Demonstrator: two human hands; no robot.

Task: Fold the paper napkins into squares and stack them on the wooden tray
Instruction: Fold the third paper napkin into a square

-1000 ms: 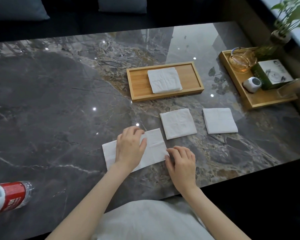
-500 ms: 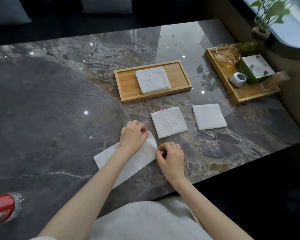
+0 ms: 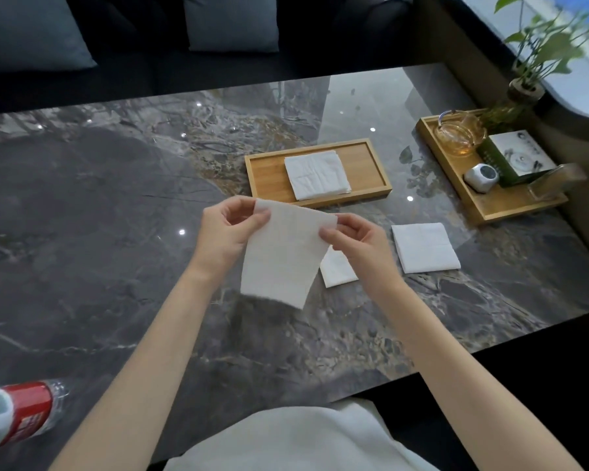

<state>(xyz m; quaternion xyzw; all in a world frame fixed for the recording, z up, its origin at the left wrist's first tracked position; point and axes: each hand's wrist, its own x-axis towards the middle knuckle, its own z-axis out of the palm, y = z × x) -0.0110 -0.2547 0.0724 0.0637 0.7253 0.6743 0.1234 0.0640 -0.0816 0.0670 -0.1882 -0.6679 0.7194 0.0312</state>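
A white paper napkin (image 3: 283,253), folded to a long strip, hangs above the marble table. My left hand (image 3: 223,234) pinches its top left corner and my right hand (image 3: 356,237) pinches its top right corner. Beyond it lies the wooden tray (image 3: 368,171) with a folded square napkin (image 3: 315,175) inside. Two more folded napkins rest on the table: one (image 3: 337,271) mostly hidden behind the raised napkin and my right hand, another (image 3: 424,246) further right.
A second wooden tray (image 3: 490,209) at the right holds a glass teapot (image 3: 458,137), a green box (image 3: 517,158) and a small white device (image 3: 481,176). A potted plant (image 3: 524,86) stands behind it. A red-labelled bottle (image 3: 21,413) lies at the near left.
The napkin lay flat on the table under both hands; both hands have since lifted it by its top corners so it hangs in the air.
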